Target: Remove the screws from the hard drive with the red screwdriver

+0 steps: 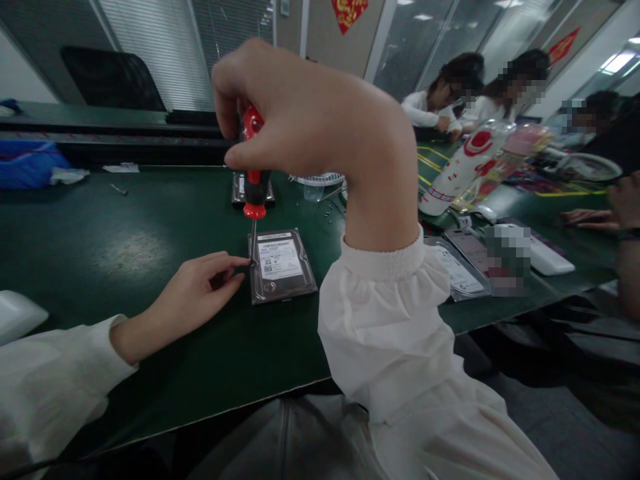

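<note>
A hard drive (294,285) lies label up on the green table in front of me. Over it, my right hand (310,113) is wrapped around the handle of a red and black screwdriver (256,190). The shaft points straight down, its tip at the left edge of the drive. From the left, my left hand (197,288) reaches in with the index finger stretched out to that same edge, close to the tip. Thumb and index finger are apart there. Whether a screw sits under the tip is too small to tell.
Behind the screwdriver lies another hard drive (237,192). Several small screws (328,215) are scattered beside a clear cup (313,193). A blue bag (30,163) lies at far left. To the right are a clear plastic package (457,270) and a white bottle (463,170). Other people sit beyond.
</note>
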Action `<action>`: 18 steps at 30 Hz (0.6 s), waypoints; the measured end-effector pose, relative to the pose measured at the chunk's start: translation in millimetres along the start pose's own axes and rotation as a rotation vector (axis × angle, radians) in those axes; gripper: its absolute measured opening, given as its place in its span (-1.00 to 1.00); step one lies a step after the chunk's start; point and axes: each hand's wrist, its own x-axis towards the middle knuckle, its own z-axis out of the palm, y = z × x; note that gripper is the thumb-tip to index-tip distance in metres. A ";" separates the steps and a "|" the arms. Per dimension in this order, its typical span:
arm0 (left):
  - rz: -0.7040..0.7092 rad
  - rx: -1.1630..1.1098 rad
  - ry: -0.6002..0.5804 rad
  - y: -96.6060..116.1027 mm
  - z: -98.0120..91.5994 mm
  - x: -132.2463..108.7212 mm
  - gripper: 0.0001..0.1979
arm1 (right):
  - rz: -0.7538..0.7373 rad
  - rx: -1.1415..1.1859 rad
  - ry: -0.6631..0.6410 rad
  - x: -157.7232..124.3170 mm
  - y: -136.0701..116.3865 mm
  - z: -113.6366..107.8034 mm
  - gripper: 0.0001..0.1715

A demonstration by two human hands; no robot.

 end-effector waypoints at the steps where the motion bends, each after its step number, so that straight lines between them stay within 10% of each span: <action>1: 0.001 0.001 0.002 -0.2 0.1 -0.1 -0.65 | 0.016 -0.007 0.013 0.2 -1.8 -0.3 -0.73; 18: -0.019 0.027 -0.021 1.5 -1.1 -0.3 -0.62 | 0.026 0.067 0.040 0.4 -1.0 -0.5 -0.83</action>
